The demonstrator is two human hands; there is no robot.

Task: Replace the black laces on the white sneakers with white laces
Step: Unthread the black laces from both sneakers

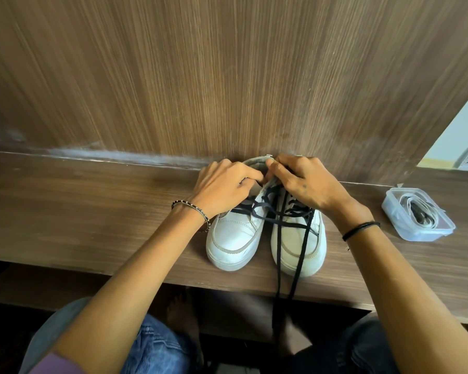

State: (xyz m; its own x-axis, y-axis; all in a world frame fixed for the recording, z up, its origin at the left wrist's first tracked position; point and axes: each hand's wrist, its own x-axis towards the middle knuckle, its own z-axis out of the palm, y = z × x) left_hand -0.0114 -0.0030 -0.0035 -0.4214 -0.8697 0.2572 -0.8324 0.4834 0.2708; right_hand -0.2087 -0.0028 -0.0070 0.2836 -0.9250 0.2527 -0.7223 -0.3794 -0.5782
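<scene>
Left hand [224, 184] and right hand [308, 184] both pinch the sneaker [233, 236] top between them — steadying it to free the black lace [256, 210]; white laces [422, 215] wait rightward.

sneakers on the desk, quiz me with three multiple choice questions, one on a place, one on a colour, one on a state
1. Where is the plastic box relative to the sneakers?
A left of them
B right of them
C on top of them

2. What colour are the laces threaded in the sneakers?
A white
B black
C red

3. How do the loose ends of the laces lie?
A tied in a bow
B coiled in the box
C hanging over the desk edge

Answers:
1 B, the box sits on the desk right of the pair.
2 B, dark strands cross both tongues.
3 C, two strands run past a toe and drop below the edge.
</scene>
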